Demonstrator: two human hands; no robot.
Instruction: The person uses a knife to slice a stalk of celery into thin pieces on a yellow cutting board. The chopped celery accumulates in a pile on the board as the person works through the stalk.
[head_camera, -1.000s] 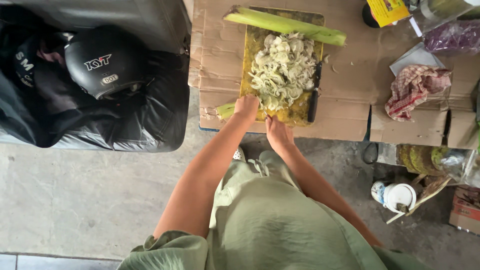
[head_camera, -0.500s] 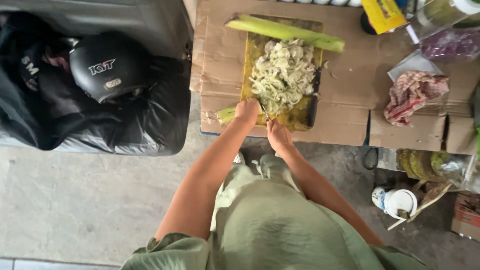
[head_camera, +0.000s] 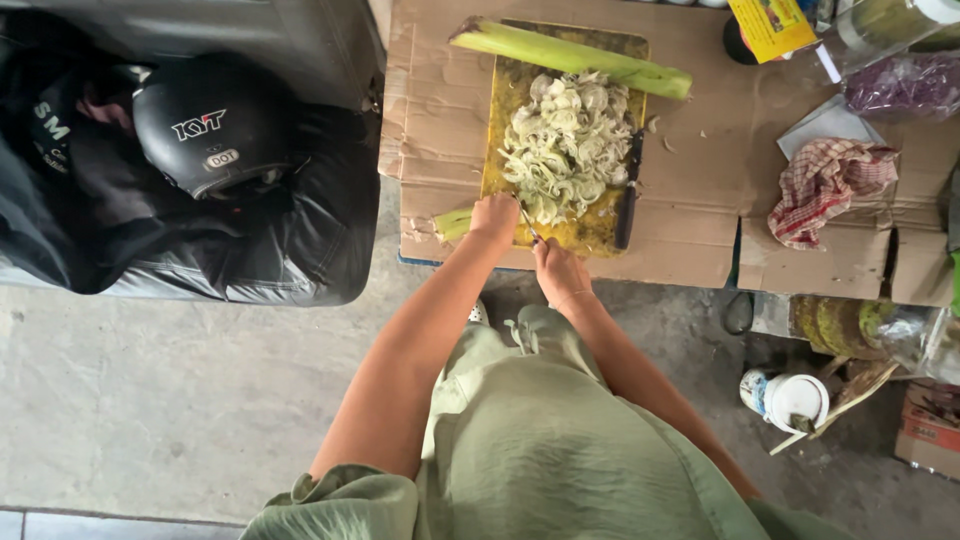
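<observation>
Stalk (head_camera: 455, 222) lying roughly crosswise at the near left corner of the board (head_camera: 500, 120), long axis running left to right, pale green end poking out leftward past the board edge, other end hidden under the left hand (head_camera: 495, 215). Heap of pale shreds (head_camera: 568, 145) piled mid-board. Second, longer stalk (head_camera: 570, 58) slanting across the far edge, thick end to the left, running down toward the right. Dark knife (head_camera: 628, 190) resting along the board's right side, lengthwise front to back.

Board yellow, sitting on flattened cardboard (head_camera: 690, 230) over a low table. Checked cloth (head_camera: 825, 190) to the right, well apart from the board. Bare concrete floor (head_camera: 150, 400) below. Black helmet (head_camera: 210, 125) on a dark seat to the left. White-lidded tub (head_camera: 785, 400) on the floor at right.

Left hand curled down over the near stalk, fingers pressing it to the board. Right hand (head_camera: 558, 272) closed around a thin blade (head_camera: 528, 222), tip angled up-left, just beside the left hand's fingers.
</observation>
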